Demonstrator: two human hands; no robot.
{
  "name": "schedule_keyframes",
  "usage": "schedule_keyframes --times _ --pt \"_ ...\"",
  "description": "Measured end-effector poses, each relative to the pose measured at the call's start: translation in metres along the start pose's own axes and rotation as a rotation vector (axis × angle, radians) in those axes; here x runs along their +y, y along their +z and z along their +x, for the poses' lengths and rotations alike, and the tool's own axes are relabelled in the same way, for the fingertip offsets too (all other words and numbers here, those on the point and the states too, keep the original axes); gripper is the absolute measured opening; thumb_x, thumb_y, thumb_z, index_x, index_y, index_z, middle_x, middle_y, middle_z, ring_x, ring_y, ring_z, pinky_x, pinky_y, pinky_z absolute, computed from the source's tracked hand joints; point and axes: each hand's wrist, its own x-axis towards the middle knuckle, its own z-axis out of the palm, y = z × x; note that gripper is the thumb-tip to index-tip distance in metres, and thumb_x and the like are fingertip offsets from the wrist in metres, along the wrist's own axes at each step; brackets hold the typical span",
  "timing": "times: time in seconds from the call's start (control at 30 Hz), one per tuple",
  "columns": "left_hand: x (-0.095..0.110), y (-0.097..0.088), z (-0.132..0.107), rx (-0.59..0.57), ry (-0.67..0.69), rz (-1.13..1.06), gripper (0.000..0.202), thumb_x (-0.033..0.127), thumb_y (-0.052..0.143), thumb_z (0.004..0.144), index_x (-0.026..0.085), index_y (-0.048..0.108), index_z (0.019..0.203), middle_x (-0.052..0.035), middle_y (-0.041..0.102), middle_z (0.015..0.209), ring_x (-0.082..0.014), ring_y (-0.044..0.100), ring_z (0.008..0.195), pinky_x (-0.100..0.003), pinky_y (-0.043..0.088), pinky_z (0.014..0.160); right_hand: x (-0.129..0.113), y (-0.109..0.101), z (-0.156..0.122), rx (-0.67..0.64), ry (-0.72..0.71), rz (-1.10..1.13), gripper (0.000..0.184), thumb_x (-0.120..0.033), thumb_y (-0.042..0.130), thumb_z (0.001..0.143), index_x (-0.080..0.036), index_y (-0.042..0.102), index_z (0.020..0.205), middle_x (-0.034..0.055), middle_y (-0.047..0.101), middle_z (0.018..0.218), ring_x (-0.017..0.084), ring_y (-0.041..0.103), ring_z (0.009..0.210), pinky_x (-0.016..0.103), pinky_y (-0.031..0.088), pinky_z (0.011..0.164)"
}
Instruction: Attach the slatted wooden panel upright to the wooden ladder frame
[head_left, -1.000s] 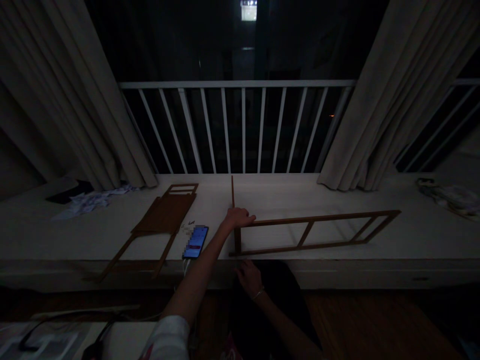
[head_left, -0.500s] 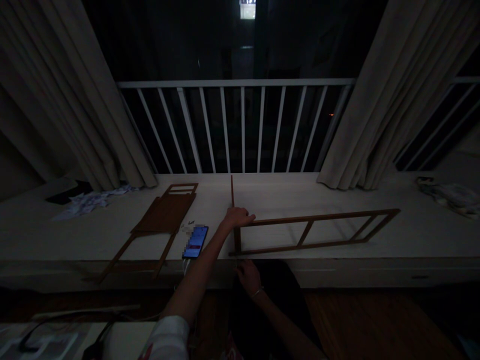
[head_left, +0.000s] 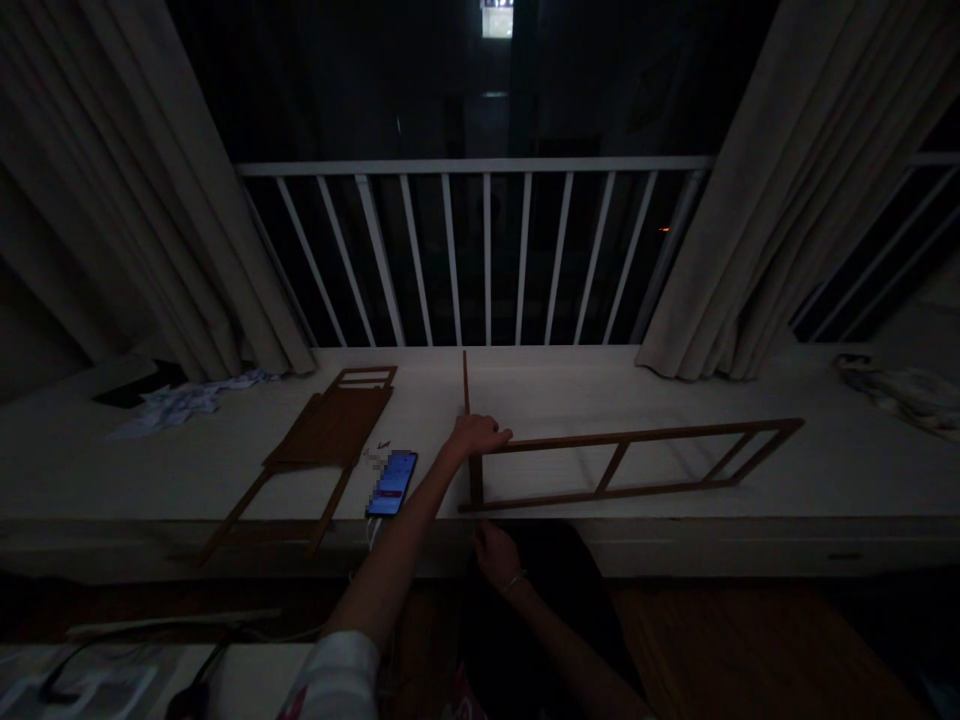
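While left hand (head_left: 477, 434) clamps wooden frame (head_left: 612, 467) stretching rightward, right hand (head_left: 496, 553) below, grip unclear.

Cannot make out fingertips of right hand (head_left: 496, 555) in gloom, corner of wooden frame (head_left: 612, 467) under left hand (head_left: 476, 434), or tiny bits (head_left: 383, 445) by phone (head_left: 393, 484).

Home interior, curtains (head_left: 735, 250), white railing (head_left: 480, 165), wooden floor (head_left: 712, 640)

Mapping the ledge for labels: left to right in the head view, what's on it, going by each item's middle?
Pale crumpled heap → panelled wooden frame → phone → open wooden frame → rumpled bundle.
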Motion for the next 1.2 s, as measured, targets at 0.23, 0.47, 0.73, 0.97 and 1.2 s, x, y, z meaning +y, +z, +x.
schedule_keyframes --times 0.23,0.47,0.73,0.97,1.2 --pt "-0.002 0.003 0.002 0.000 0.001 0.008 0.058 0.060 0.023 0.074 0.021 0.065 0.082 -0.0090 0.064 0.092 -0.0245 0.057 0.090 -0.034 0.040 0.075 0.001 0.003 0.006 -0.021 0.059 0.055 0.014 -0.022 0.044 0.079 -0.021 0.055 0.088 0.0053 0.065 0.080 0.017 0.061 0.076 0.023 0.039 0.061" --pt "-0.004 0.005 0.003 0.005 0.009 0.001 0.059 0.061 0.022 0.073 0.021 0.065 0.083 -0.0086 0.064 0.092 -0.0240 0.056 0.090 -0.033 0.039 0.075 0.001 0.009 0.009 0.039 0.132 0.221 0.025 -0.020 0.051 0.075 -0.017 0.052 0.100 0.0045 0.065 0.078 0.016 0.061 0.073 0.021 0.040 0.061" --pt "-0.002 0.004 0.002 0.003 0.013 -0.002 0.057 0.059 0.024 0.074 0.020 0.065 0.082 -0.0094 0.065 0.091 -0.0248 0.057 0.089 -0.034 0.040 0.075 0.007 0.012 0.002 0.062 -0.079 0.233 0.022 -0.019 0.041 0.082 -0.019 0.060 0.093 0.0042 0.064 0.091 0.016 0.058 0.087 0.025 0.041 0.077" --pt "-0.001 0.003 0.002 0.005 -0.010 0.000 0.057 0.059 0.025 0.074 0.020 0.064 0.083 -0.0088 0.064 0.094 -0.0242 0.056 0.092 -0.033 0.040 0.077 0.016 0.015 0.002 -0.005 -0.214 0.269 0.027 -0.019 0.044 0.080 -0.018 0.057 0.104 0.0063 0.061 0.103 0.017 0.054 0.097 0.029 0.040 0.086" --pt "-0.001 0.003 0.001 0.015 0.008 0.008 0.058 0.060 0.023 0.074 0.020 0.065 0.080 -0.0092 0.065 0.090 -0.0245 0.058 0.087 -0.034 0.041 0.074 0.019 0.016 0.001 0.022 -0.240 0.294 0.029 -0.018 0.041 0.081 -0.020 0.057 0.105 0.0060 0.060 0.104 0.017 0.054 0.097 0.031 0.040 0.086"
